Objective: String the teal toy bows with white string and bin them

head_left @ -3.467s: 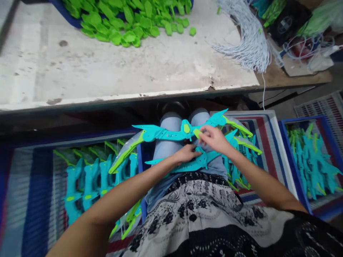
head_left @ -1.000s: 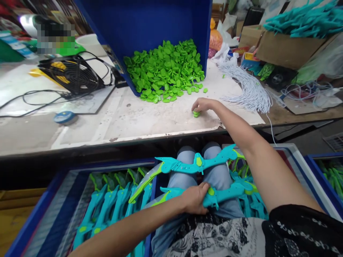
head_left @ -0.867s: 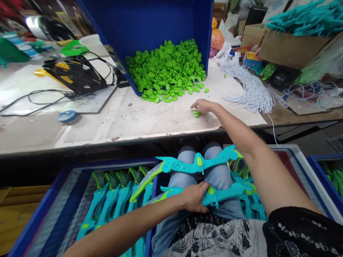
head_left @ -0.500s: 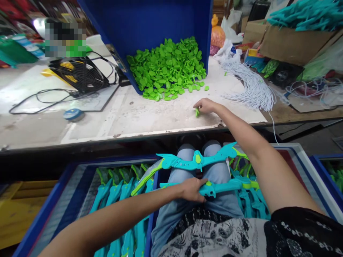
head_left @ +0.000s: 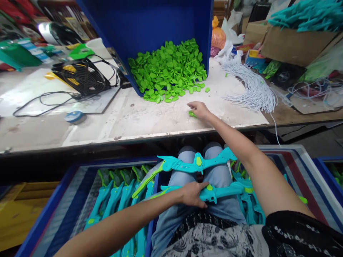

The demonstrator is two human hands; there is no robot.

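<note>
My right hand reaches over the worktable, fingers curled on a small green plastic piece. Just beyond it a heap of the same green pieces spills from a tipped blue bin. On my lap my left hand grips the middle of a teal toy bow. A second teal bow lies across my knees, a green piece set in its centre.
Blue crates of teal bows stand left and right of my legs. On the table are a black fan with its cable, a tape roll and a bundle of white cords. A cardboard box stands behind.
The view rose from my lap to the table. My right hand left the bows, reached out and now pinches a green piece. My left hand stayed on the near bow.
</note>
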